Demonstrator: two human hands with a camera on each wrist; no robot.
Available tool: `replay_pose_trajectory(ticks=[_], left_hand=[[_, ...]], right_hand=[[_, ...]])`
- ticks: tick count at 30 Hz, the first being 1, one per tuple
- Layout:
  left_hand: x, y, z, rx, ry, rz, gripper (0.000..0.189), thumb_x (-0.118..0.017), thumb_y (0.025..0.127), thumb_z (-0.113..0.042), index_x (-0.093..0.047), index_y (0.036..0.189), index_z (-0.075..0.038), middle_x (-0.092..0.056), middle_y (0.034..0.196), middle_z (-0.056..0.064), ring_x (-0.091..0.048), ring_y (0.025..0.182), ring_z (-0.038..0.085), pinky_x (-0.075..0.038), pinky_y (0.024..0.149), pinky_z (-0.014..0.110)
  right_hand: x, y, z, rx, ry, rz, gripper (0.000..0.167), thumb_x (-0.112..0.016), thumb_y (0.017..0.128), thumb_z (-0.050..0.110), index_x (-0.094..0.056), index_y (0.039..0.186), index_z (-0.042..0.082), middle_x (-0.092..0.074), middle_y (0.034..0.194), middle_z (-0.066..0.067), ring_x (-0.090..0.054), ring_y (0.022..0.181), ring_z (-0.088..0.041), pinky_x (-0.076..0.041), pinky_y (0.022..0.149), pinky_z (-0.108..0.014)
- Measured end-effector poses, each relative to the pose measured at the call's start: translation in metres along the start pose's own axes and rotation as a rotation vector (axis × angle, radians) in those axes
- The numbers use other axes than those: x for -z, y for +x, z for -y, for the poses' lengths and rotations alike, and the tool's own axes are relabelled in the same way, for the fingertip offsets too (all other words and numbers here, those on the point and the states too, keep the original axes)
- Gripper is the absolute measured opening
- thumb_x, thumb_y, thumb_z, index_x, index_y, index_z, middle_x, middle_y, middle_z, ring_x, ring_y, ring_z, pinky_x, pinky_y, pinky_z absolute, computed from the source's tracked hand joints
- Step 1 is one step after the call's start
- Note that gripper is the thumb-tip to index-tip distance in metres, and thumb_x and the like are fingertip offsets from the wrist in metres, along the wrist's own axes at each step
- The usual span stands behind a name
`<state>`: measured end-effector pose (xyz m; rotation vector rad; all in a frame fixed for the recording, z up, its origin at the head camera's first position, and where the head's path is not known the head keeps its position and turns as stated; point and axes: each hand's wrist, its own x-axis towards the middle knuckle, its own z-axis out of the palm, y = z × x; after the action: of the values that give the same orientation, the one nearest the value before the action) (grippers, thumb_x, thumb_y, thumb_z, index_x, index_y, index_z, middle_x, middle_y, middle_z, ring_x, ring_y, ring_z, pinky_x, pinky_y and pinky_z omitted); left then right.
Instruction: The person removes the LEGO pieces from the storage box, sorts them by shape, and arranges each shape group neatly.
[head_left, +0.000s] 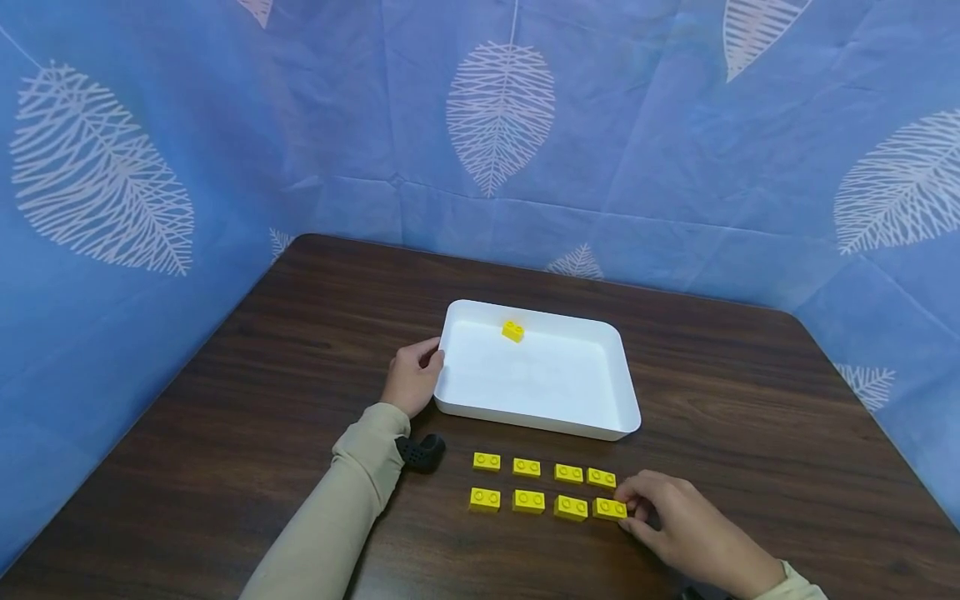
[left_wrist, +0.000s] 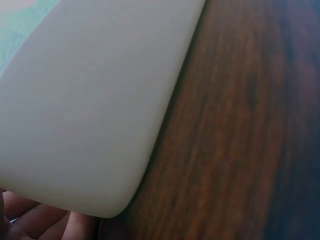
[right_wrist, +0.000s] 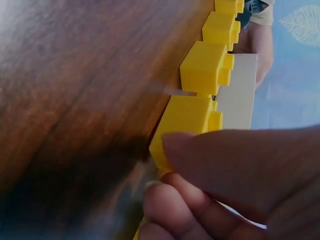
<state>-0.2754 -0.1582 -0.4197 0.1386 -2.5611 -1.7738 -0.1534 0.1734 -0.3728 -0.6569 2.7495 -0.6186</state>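
Several yellow toy bricks (head_left: 528, 501), each with two studs on top, stand in two rows on the brown table. My right hand (head_left: 686, 527) pinches the yellow brick (head_left: 608, 509) at the right end of the nearer row; in the right wrist view the thumb (right_wrist: 200, 155) lies against its side. Beyond the rows is a shallow white tray (head_left: 525, 422) with one more yellow brick (head_left: 513, 332) inside by its far wall. At the tray's left side, my left hand (head_left: 412, 377) holds its edge. Some left fingers (left_wrist: 37, 220) show below the tray wall in the left wrist view.
The brown wooden table (head_left: 315, 333) has rounded far corners. A blue cloth (head_left: 337, 108) with white leaf prints hangs behind it and along the sides. A black band (head_left: 422, 452) sits on my left wrist, close to the farther row's left end.
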Motion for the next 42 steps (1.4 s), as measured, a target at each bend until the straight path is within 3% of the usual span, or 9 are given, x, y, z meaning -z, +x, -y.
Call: replay_pose_trajectory(ticks=[11,21,30,42], left_hand=[[0.003,0.002,-0.001,0.009,-0.010,-0.002,0.038,-0.050,0.098,-0.021,-0.053,0.134,-0.009,-0.054,0.135,0.009,-0.049,0.126,0.023,-0.042,0.102,0.042],[0.006,0.006,-0.002,-0.006,-0.006,-0.011,0.037,-0.050,0.098,-0.019,-0.054,0.133,-0.008,-0.057,0.130,0.010,-0.053,0.120,0.022,-0.046,0.099,0.040],[0.004,0.006,0.000,-0.009,-0.015,-0.010,0.038,-0.050,0.098,-0.019,-0.054,0.133,-0.008,-0.057,0.131,0.009,-0.053,0.121,0.021,-0.046,0.099,0.039],[0.000,0.005,0.005,-0.012,-0.015,-0.008,0.037,-0.051,0.097,-0.019,-0.055,0.133,-0.007,-0.057,0.131,0.010,-0.053,0.120,0.021,-0.046,0.099,0.039]], right_hand=[[0.001,0.005,0.002,-0.033,0.010,0.005,0.017,-0.075,0.077,0.008,-0.067,0.092,0.011,-0.056,0.083,0.007,-0.049,0.068,0.005,-0.047,0.055,-0.017],[0.018,0.019,0.013,0.019,-0.035,-0.104,0.017,-0.076,0.077,0.013,-0.066,0.091,0.012,-0.057,0.084,0.007,-0.049,0.069,0.004,-0.047,0.056,-0.019],[0.043,0.049,0.022,0.030,-0.119,-0.201,0.014,-0.073,0.081,0.014,-0.068,0.093,0.009,-0.059,0.080,0.008,-0.051,0.067,0.001,-0.048,0.057,-0.021],[0.065,0.102,0.027,0.049,-0.021,-0.191,0.015,-0.068,0.085,0.014,-0.068,0.097,0.004,-0.063,0.078,0.003,-0.054,0.067,-0.010,-0.048,0.059,-0.024]])
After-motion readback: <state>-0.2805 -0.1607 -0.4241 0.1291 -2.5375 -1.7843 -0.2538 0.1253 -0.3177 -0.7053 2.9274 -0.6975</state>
